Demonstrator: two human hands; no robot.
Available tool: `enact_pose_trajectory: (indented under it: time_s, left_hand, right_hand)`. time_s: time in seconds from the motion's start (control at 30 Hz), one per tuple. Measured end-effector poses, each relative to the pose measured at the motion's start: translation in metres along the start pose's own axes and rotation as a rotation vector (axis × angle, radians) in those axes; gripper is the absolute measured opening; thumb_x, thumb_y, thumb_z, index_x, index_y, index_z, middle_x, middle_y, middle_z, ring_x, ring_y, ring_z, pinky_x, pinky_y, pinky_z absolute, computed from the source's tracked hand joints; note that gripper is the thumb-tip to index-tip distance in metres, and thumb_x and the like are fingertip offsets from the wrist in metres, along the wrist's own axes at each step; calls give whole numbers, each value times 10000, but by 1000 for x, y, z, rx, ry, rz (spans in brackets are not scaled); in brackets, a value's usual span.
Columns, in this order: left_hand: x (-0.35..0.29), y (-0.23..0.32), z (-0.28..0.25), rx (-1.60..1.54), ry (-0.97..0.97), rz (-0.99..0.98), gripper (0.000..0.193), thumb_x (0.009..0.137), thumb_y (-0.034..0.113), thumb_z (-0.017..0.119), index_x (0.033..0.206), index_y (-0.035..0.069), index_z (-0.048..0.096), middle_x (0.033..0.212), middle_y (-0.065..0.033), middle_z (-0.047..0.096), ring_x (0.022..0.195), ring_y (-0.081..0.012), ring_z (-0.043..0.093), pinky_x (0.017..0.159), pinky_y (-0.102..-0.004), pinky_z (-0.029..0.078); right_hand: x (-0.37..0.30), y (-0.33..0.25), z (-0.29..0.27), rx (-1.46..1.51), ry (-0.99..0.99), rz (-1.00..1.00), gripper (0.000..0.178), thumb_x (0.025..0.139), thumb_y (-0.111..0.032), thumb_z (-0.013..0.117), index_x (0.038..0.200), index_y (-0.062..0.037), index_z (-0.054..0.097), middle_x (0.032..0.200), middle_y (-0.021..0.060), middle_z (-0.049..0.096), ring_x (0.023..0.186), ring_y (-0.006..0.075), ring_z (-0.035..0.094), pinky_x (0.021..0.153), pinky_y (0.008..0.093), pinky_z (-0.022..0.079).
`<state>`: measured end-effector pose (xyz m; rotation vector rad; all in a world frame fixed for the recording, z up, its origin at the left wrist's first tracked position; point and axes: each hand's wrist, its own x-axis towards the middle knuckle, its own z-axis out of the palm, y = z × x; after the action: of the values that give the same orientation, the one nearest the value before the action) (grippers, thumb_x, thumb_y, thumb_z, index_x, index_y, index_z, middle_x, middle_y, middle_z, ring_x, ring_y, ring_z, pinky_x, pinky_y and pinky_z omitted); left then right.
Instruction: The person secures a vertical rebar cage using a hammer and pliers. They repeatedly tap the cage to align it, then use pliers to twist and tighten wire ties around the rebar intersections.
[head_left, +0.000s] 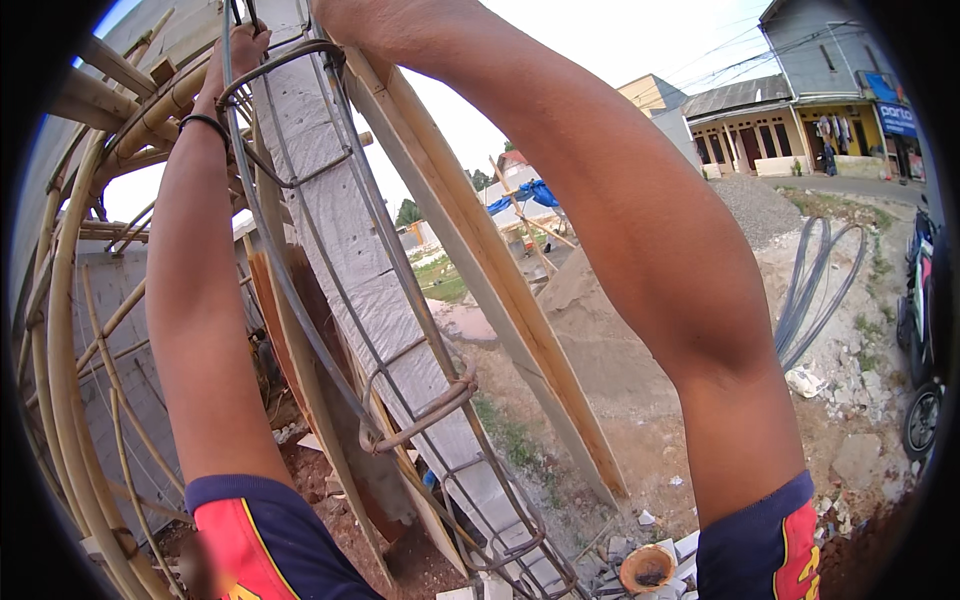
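Both my arms reach up along a column cage of steel reinforcing bars (385, 240) tied with bent stirrups (425, 410). Behind the bars runs a pale block wall edge (325, 150). My left hand (245, 52), with a dark band at the wrist, is closed around an upright steel bar near the top left of the cage. At the upper edge, only the base of my right hand (345, 18) shows, beside the top of a long wooden board (490, 270). Its fingers are cut off from view, so what they hold is hidden.
Bamboo scaffolding (70, 330) stands close on the left. More formwork boards (330, 420) lean beside the cage. Below lie rubble and an orange-brown bowl (648, 568). To the right are a sand heap (600, 330), coiled grey tubing or wire (808, 290) and a parked motorcycle (922, 330).
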<state>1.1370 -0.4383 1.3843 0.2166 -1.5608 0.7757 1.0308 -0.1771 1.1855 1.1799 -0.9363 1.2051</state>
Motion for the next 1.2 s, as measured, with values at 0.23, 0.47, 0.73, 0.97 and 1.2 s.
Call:
enact_pose_trajectory:
  time_s: [0.23, 0.47, 0.73, 0.97, 1.2]
  left_hand:
    - [-12, -11, -23, -220, -161, 95, 264, 908, 196, 562, 1117, 66, 656, 1016, -115, 701, 935, -227, 655, 843, -350, 494]
    - [-5, -15, -42, -253, 197, 110, 409, 909, 288, 630, 1218, 53, 501, 1115, -121, 646, 998, -230, 637, 879, -371, 489]
    - [2, 7, -48, -499, 72, 32, 693, 817, 462, 740, 1232, -15, 456, 1153, -190, 621, 1089, -242, 595, 973, -357, 438]
    - [2, 23, -26, -106, 462, 109, 435, 885, 537, 614, 1136, 187, 673, 711, -27, 608, 646, -155, 599, 632, -366, 482]
    - [8, 15, -24, -32, 313, 28, 446, 978, 484, 472, 1120, 110, 668, 1054, -173, 654, 1014, -391, 608, 865, -457, 468]
  right_hand:
    - [7, -1, 8, -58, -28, -38, 270, 947, -155, 439, 1160, -36, 554, 939, 238, 678, 932, 391, 666, 832, 477, 536]
    - [-4, -2, 1, 74, -69, 16, 403, 954, -202, 454, 1328, -55, 482, 963, 244, 677, 943, 391, 663, 843, 479, 529]
    - [7, -1, 10, -5, -86, 71, 409, 971, -231, 452, 1339, -54, 477, 968, 240, 677, 944, 386, 668, 833, 475, 537]
    - [-6, 19, 12, 76, -49, 75, 370, 963, -187, 459, 1306, -59, 513, 980, 214, 684, 940, 338, 685, 821, 426, 557]
    - [-3, 3, 19, 31, 34, 66, 350, 957, -175, 482, 1287, -81, 552, 998, 168, 694, 943, 281, 703, 824, 372, 571]
